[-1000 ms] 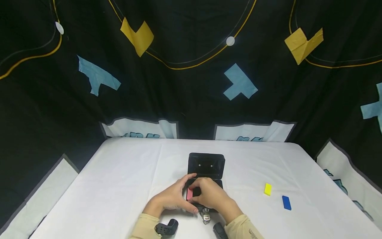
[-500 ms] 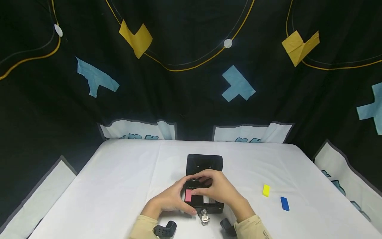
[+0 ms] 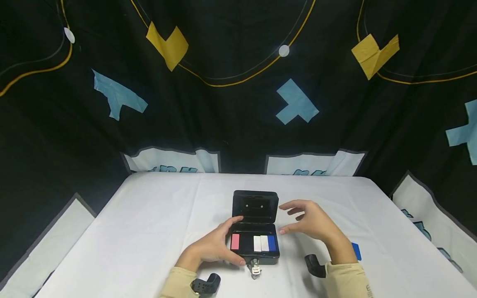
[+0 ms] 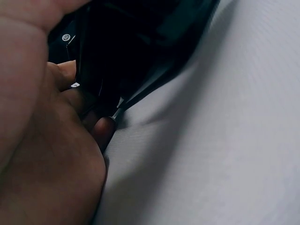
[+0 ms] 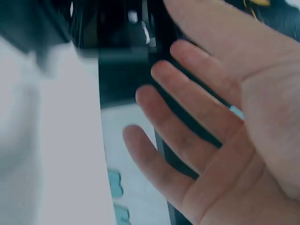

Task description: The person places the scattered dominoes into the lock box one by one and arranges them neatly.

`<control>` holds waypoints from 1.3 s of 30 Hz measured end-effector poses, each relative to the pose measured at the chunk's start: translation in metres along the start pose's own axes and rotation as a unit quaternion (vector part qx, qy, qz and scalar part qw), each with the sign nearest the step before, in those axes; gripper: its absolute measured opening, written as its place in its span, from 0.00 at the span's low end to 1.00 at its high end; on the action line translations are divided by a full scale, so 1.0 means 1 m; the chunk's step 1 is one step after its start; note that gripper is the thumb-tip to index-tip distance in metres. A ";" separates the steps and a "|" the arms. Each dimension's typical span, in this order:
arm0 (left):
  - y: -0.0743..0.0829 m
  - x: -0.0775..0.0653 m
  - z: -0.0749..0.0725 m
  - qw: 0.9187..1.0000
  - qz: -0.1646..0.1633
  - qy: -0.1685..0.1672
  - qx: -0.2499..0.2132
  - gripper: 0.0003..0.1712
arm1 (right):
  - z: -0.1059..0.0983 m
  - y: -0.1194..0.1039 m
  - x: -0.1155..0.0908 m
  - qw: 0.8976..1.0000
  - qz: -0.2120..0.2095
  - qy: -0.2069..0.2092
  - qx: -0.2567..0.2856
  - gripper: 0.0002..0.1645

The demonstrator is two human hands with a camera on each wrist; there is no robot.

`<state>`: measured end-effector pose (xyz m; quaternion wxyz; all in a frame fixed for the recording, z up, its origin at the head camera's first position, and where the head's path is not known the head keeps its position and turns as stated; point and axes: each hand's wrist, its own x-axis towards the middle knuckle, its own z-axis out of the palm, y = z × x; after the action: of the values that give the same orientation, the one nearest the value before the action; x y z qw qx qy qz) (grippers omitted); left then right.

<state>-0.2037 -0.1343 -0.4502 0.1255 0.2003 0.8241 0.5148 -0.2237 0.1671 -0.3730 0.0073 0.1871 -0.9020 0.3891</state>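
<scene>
A black metal cash box (image 3: 255,260) stands on the table with its lid (image 3: 255,207) raised. Inside lie a pink block (image 3: 234,241) at the left, two white blocks (image 3: 257,243) side by side, and a blue block (image 3: 272,243) at the right. My left hand (image 3: 214,246) grips the box's left side, thumb at the front corner, fingers toward the hinge; the left wrist view shows fingers curled against the dark box wall (image 4: 140,42). My right hand (image 3: 313,223) hovers right of the box, holding nothing, fingers spread in the right wrist view.
Keys (image 3: 255,269) hang from the box's front lock. A second blue block (image 3: 356,251) lies on the white table (image 3: 149,223), partly behind my right forearm. The yellow block is hidden by my right hand and arm. A black curtain (image 3: 223,116) hangs behind the table.
My right hand has let go of the pink block, lifted out of the box and moved right, uncovering the white and blue blocks inside. My left hand has stayed on the box.
</scene>
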 end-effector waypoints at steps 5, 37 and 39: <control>0.001 0.000 0.001 1.000 -0.004 0.003 0.001 0.68 | -0.017 0.019 -0.008 0.997 0.065 0.040 -0.021 0.45; 0.000 0.000 0.001 1.000 -0.013 0.003 -0.017 0.69 | -0.043 0.093 -0.033 0.956 0.282 0.047 -0.070 0.43; 0.001 0.001 0.002 1.000 -0.014 0.004 -0.019 0.69 | -0.044 0.093 -0.034 0.955 0.285 0.049 -0.065 0.39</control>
<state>-0.2038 -0.1323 -0.4503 0.1337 0.1842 0.8173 0.5294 -0.2304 0.2680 -0.4128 -0.0476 -0.0980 -0.9395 0.3247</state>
